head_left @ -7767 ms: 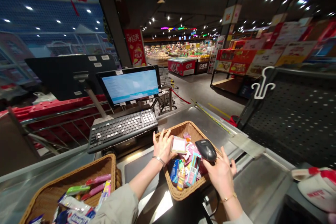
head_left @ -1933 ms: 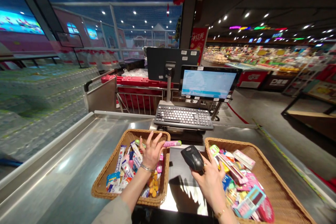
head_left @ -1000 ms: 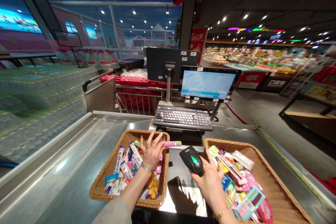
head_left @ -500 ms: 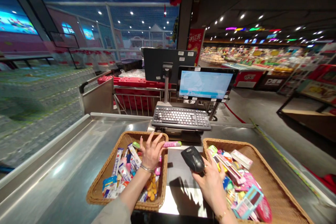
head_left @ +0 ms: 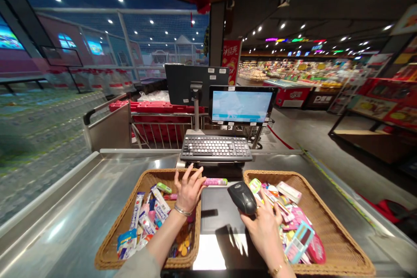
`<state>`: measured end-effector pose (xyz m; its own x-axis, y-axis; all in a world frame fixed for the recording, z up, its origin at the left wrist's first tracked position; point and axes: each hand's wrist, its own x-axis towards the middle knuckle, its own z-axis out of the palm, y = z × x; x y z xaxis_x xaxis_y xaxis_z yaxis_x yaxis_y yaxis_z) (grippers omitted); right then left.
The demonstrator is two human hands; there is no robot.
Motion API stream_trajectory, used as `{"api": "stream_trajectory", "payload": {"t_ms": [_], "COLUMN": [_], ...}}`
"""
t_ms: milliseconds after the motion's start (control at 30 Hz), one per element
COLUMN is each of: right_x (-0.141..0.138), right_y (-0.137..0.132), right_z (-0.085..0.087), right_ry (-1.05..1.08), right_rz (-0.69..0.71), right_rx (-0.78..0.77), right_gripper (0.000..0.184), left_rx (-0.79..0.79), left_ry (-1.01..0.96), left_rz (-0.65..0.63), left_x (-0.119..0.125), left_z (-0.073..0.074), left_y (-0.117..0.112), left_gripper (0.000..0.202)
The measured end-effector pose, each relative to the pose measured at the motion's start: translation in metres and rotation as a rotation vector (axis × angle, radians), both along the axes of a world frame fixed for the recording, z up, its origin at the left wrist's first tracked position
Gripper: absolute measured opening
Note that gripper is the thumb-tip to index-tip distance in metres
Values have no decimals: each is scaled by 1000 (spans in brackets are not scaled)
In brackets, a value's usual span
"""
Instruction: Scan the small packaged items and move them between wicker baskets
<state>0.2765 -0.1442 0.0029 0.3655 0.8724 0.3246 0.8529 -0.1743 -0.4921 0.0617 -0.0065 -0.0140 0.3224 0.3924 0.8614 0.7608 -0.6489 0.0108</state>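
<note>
Over the right rim of the left wicker basket (head_left: 143,174), my left hand (head_left: 189,191) pinches one end of a pink candy stick (head_left: 216,181); its other fingers are spread. The stick points right, with a barcode on its far end. My right hand (head_left: 264,226) is closed around a black barcode scanner (head_left: 241,197), whose head faces the stick across a short gap. White-and-blue wrapped candy bars (head_left: 137,211) and a green pack (head_left: 163,187) lie in the left basket. The right wicker basket (head_left: 339,230) holds several mixed packets, among them a light blue box (head_left: 299,242).
Behind the baskets stand a keyboard (head_left: 216,147) and a lit screen (head_left: 241,105), with a second monitor (head_left: 195,81) turned away. A metal counter (head_left: 68,213) with a raised edge surrounds the baskets. Beyond it are a shopping cart (head_left: 156,132) and stacked bottles (head_left: 39,126).
The camera view has turned slightly right, so the scene sits further left. My right hand and the scanner have shifted a little relative to the baskets; both hands keep their holds.
</note>
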Motion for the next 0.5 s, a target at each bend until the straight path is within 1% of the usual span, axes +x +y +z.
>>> {"api": "stream_trajectory", "payload": {"t_ms": [233, 500], "right_x": [14, 30], "right_y": [-10, -17], "right_z": [-4, -8], "right_ry": [-33, -28], "right_rz": [-39, -118], "right_rx": [43, 84], "right_gripper": [21, 32], "left_rx": [13, 52], "left_ry": [9, 9], "left_rz": [-67, -146], "left_x": [14, 35], "left_z": [4, 14], "left_y": [1, -2], "left_gripper": [16, 14]}}
